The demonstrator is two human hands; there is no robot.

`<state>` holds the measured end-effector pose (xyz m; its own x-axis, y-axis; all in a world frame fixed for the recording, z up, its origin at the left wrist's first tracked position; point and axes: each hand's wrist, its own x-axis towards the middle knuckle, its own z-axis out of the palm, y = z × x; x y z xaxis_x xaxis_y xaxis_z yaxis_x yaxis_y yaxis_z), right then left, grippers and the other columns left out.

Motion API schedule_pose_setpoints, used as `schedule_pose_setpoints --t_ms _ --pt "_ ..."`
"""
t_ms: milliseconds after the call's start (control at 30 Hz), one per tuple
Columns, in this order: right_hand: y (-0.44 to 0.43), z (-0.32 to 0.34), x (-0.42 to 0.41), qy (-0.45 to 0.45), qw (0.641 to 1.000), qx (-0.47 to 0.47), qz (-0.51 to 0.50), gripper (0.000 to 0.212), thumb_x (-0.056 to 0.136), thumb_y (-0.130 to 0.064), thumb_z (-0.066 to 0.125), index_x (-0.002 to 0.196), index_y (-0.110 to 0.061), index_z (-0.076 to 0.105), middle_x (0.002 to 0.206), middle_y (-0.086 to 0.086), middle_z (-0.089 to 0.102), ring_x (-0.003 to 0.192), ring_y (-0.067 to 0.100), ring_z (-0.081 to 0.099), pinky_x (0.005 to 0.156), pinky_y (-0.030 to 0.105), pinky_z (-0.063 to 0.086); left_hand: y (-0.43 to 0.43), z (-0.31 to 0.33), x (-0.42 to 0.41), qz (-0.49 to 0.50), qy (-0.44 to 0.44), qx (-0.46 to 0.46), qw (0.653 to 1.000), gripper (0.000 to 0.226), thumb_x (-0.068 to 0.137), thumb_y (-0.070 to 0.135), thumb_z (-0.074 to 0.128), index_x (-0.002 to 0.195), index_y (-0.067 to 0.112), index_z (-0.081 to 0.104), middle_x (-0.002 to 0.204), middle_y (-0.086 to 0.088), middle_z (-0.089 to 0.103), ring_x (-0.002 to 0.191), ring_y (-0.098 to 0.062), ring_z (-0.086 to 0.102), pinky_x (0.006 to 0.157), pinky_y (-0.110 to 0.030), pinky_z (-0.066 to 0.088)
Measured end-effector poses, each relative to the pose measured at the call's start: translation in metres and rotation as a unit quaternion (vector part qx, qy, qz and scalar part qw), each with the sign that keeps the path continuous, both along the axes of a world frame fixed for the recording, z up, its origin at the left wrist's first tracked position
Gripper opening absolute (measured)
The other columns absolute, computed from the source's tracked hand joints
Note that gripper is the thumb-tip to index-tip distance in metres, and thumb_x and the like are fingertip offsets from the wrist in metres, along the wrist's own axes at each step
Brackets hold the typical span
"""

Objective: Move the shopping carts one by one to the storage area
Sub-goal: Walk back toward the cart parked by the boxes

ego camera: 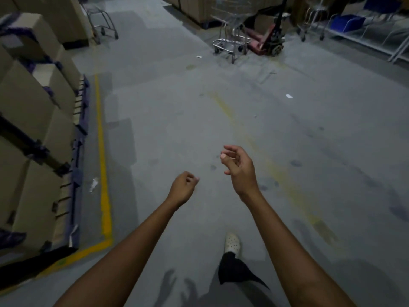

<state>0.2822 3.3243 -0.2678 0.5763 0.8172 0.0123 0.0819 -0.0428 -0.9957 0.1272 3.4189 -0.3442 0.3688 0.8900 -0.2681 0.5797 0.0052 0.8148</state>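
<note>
A metal shopping cart (230,29) stands far ahead on the grey floor, right of centre, beside a red pallet jack. Another shopping cart (100,18) is at the far left, against stacked boxes. A third cart frame (312,21) shows at the far right by the shelving. My left hand (183,187) hangs in front of me with loosely curled fingers and holds nothing. Slightly higher and to its right, my right hand (239,169) is also empty, its fingers relaxed and half bent. Both hands are well short of every cart.
Cardboard boxes on blue pallets (37,134) line the left side behind a yellow floor line (103,151). A red pallet jack (265,41) sits by the middle cart. Metal shelving with blue bins (363,25) runs along the far right. My foot (232,243) steps on open floor.
</note>
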Motion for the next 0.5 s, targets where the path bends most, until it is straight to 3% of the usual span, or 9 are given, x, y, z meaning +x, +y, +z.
schedule_pose_setpoints --t_ms 167,233,333,500 --pt "0.117 -0.041 0.110 0.014 0.995 -0.099 0.030 0.037 0.086 -0.045 0.066 0.118 -0.027 0.060 0.110 -0.007 0.065 0.103 0.019 0.065 0.091 0.048 0.056 0.109 0.080 0.114 0.002 -0.106 0.085 0.991 0.031 0.097 0.042 0.058 0.117 0.019 0.059 0.117 -0.001 0.062 0.103 -0.009 0.060 0.079 -0.019 0.044" --pt "0.158 -0.051 0.146 0.021 0.990 -0.132 0.040 0.027 0.094 -0.035 0.066 0.119 -0.025 0.059 0.110 -0.002 0.065 0.103 0.020 0.065 0.093 0.048 0.055 0.145 0.120 0.147 -0.001 -0.145 0.132 0.980 0.034 0.094 0.048 0.057 0.118 0.024 0.057 0.119 0.003 0.061 0.104 -0.002 0.059 0.078 -0.014 0.044" --pt "0.217 -0.063 0.187 0.015 0.986 -0.159 0.057 0.025 0.095 -0.036 0.064 0.118 -0.027 0.057 0.115 0.005 0.066 0.101 0.020 0.064 0.092 0.048 0.055 0.198 0.166 0.181 0.002 -0.190 0.197 0.962 0.038 0.092 0.048 0.053 0.122 0.026 0.054 0.120 0.007 0.059 0.107 -0.001 0.058 0.078 -0.008 0.046" --pt "0.335 -0.076 0.238 0.011 0.984 -0.162 0.078 0.026 0.097 -0.035 0.062 0.119 -0.023 0.057 0.113 0.005 0.065 0.093 0.020 0.064 0.080 0.039 0.055 0.315 0.159 0.230 0.026 -0.208 0.221 0.953 0.035 0.093 0.047 0.052 0.123 0.028 0.053 0.121 0.006 0.059 0.108 0.000 0.057 0.078 -0.010 0.048"
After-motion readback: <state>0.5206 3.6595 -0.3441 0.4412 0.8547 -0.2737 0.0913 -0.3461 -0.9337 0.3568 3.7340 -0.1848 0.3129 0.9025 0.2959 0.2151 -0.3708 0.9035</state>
